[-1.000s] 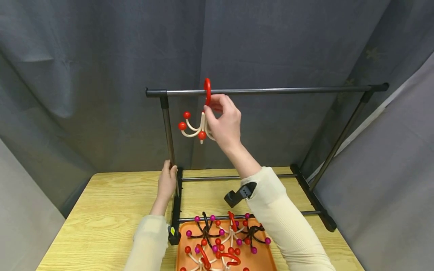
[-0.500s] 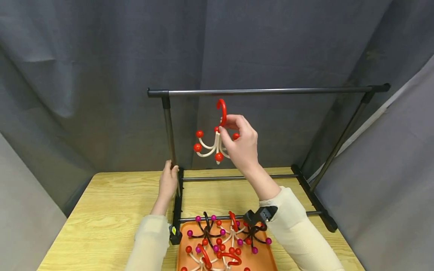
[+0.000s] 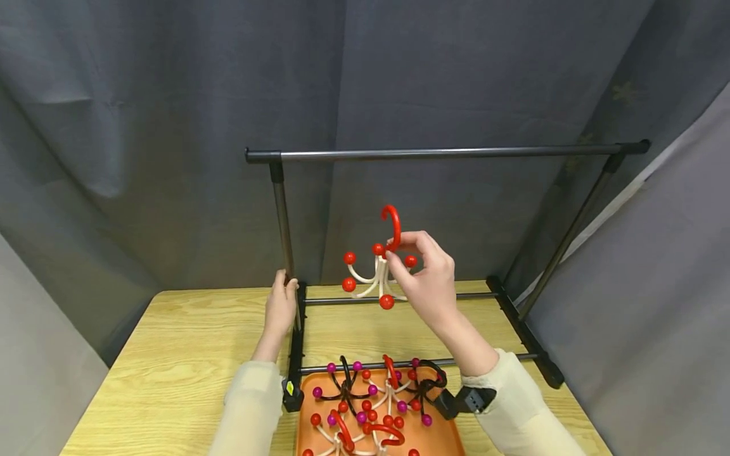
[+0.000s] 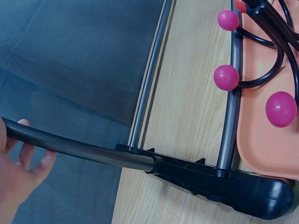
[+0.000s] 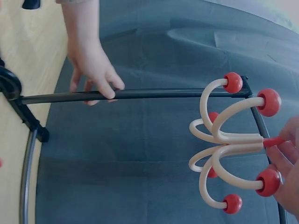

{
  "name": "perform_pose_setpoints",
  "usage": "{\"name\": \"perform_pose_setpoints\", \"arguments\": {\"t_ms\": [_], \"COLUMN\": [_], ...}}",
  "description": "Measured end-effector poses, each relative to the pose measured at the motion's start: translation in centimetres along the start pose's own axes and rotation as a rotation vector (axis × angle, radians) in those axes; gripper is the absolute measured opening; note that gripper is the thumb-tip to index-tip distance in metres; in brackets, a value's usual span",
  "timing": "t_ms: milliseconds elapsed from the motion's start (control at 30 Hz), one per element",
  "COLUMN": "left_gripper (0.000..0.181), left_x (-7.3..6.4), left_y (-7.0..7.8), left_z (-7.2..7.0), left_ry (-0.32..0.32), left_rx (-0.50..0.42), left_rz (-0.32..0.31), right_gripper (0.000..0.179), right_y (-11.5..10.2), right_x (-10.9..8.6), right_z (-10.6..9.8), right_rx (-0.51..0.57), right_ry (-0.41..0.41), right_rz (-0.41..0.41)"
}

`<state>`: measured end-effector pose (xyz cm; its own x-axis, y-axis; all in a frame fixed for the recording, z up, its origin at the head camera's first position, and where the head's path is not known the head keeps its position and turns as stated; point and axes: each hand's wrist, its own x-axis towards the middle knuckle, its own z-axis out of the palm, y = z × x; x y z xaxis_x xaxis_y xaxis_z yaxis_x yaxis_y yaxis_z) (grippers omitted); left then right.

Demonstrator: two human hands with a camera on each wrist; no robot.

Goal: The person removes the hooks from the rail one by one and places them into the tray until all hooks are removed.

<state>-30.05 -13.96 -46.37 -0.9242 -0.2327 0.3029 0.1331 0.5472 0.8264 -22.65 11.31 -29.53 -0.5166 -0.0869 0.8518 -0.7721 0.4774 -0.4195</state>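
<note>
My right hand (image 3: 429, 283) pinches the red hook of a cream octopus-style hanger (image 3: 379, 273) between thumb and fingers. Curved arms tipped with red balls spread below the hook, and the hanger is held upright in the air, lower than the top bar (image 3: 456, 153) of a black garment rack. In the right wrist view the cream arms (image 5: 240, 138) show from the side, the hook mostly hidden by the fingers. My left hand (image 3: 281, 309) grips the rack's left post (image 4: 84, 148) low down, fingers behind it.
An orange tray (image 3: 445, 438) at the front holds several more hangers, some cream with red hooks, others black (image 3: 345, 391) with magenta balls. The rack's black feet (image 3: 525, 332) and two lower crossbars (image 3: 353, 300) stand on the wooden table (image 3: 171, 380). Grey curtains hang behind.
My right hand has drawn the cream hanger off the top bar, bringing it down and to the right. My left hand has stayed on the post.
</note>
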Motion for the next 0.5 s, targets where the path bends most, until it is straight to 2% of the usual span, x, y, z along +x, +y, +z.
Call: {"name": "perform_pose_setpoints", "arguments": {"t_ms": [233, 500], "left_gripper": [0.033, 0.036], "left_x": [-0.2, 0.0], "left_y": [0.2, 0.4], "left_z": [0.2, 0.6], "left_ry": [-0.003, -0.019], "left_rx": [0.004, 0.011], "left_rz": [0.002, 0.005], "right_gripper": [0.019, 0.018], "right_y": [0.5, 1.0], "right_x": [-2.1, -5.2], "right_z": [-1.5, -3.8], "right_rx": [-0.054, -0.014], "right_ry": [-0.053, -0.124], "right_rz": [-0.018, 0.094]}}
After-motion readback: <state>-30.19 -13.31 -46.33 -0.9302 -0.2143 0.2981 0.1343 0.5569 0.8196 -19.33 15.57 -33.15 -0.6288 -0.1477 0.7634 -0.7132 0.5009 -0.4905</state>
